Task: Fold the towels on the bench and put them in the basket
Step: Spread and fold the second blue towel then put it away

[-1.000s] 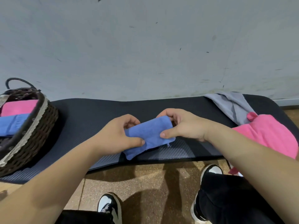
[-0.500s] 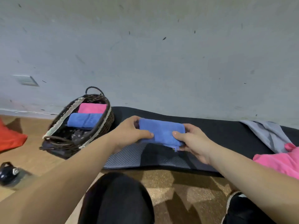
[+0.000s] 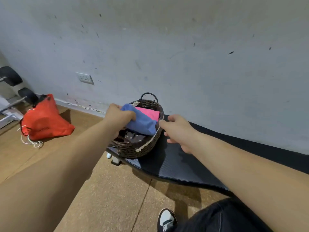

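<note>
A dark wicker basket [image 3: 132,150] stands on the left end of the black padded bench [image 3: 180,164]. My left hand [image 3: 117,117] grips a folded blue towel [image 3: 143,123] and holds it over the basket. A folded pink towel [image 3: 150,113] lies in the basket behind it. Any towel under the blue one is hidden. My right hand [image 3: 178,129] hovers just right of the basket rim, fingers relaxed, holding nothing.
A red drawstring bag [image 3: 44,119] lies on the cork floor to the left, near gym equipment [image 3: 11,91]. The grey wall with a socket [image 3: 85,78] runs behind the bench. My shoe [image 3: 166,219] and dark trouser leg are at the bottom right.
The view swung left. Both hands carried the blue towel from the bench middle to the basket; my right hand let go of it and my left hand alone holds it now.
</note>
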A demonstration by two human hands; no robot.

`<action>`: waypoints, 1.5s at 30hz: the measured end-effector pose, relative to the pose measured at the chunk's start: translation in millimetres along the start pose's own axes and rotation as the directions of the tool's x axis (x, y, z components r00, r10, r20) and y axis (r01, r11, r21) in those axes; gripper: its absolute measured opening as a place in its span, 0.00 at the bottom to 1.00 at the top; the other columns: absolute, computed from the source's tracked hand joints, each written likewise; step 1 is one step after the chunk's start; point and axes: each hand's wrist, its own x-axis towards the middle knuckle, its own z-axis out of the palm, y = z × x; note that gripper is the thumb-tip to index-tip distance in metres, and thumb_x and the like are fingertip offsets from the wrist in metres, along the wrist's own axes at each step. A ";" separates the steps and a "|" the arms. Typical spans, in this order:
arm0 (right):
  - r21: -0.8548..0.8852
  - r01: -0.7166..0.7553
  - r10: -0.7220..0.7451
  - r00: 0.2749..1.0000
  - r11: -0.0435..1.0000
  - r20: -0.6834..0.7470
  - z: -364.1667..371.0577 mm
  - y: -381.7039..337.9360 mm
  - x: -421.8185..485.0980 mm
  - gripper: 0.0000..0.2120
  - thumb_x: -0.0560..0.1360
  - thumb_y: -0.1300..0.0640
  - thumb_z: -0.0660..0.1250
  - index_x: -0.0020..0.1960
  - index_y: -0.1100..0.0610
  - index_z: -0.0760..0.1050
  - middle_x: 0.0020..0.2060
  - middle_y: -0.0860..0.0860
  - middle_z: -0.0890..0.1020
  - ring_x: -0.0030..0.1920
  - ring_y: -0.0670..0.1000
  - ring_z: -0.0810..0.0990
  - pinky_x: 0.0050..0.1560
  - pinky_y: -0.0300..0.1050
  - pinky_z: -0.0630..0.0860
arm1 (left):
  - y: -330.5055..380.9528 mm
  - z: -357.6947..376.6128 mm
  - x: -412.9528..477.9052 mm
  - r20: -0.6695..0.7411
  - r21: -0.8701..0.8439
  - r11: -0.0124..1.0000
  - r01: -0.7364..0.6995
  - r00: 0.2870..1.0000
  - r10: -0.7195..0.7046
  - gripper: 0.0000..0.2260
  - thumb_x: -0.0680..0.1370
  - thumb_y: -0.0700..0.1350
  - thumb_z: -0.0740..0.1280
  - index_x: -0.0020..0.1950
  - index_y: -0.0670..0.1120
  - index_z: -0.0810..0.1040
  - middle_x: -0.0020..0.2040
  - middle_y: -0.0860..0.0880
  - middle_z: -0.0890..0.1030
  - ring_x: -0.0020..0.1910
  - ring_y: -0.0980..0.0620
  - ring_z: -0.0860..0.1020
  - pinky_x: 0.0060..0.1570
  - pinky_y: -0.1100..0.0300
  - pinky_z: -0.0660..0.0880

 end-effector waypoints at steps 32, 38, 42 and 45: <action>-0.010 -0.040 0.041 0.996 0.999 0.083 -12.2 23.6 43.2 0.07 0.80 0.54 0.67 0.58 0.48 0.76 0.50 0.45 0.79 0.55 0.52 0.83 0.57 0.53 0.82 | -59.3 37.8 83.9 0.621 0.747 0.212 -0.630 0.775 0.115 0.22 0.77 0.38 0.66 0.69 0.54 0.79 0.70 0.49 0.73 0.65 0.43 0.76 0.57 0.47 0.78; -0.012 -0.068 0.068 0.993 0.998 0.096 -16.1 33.3 47.1 0.18 0.80 0.52 0.67 0.69 0.52 0.75 0.55 0.46 0.80 0.54 0.48 0.83 0.55 0.50 0.83 | -62.9 48.4 83.6 0.656 0.731 0.240 -0.639 0.754 0.007 0.13 0.82 0.46 0.65 0.64 0.51 0.83 0.70 0.48 0.74 0.65 0.46 0.76 0.60 0.55 0.73; -0.028 -0.057 0.060 0.993 0.998 0.101 -21.3 36.6 47.8 0.15 0.81 0.52 0.66 0.67 0.51 0.76 0.56 0.46 0.81 0.53 0.48 0.83 0.54 0.50 0.83 | -57.8 56.6 78.9 0.616 0.774 0.205 -0.599 0.788 -0.024 0.15 0.82 0.46 0.64 0.67 0.50 0.82 0.71 0.46 0.72 0.63 0.42 0.77 0.60 0.51 0.76; -0.063 -0.058 0.064 0.993 0.996 0.103 -34.7 42.4 41.6 0.12 0.80 0.52 0.66 0.63 0.50 0.78 0.55 0.46 0.81 0.53 0.48 0.84 0.55 0.51 0.84 | -45.7 55.1 66.1 0.576 0.809 0.165 -0.565 0.817 -0.025 0.16 0.81 0.45 0.65 0.68 0.53 0.80 0.71 0.47 0.73 0.61 0.42 0.78 0.58 0.48 0.78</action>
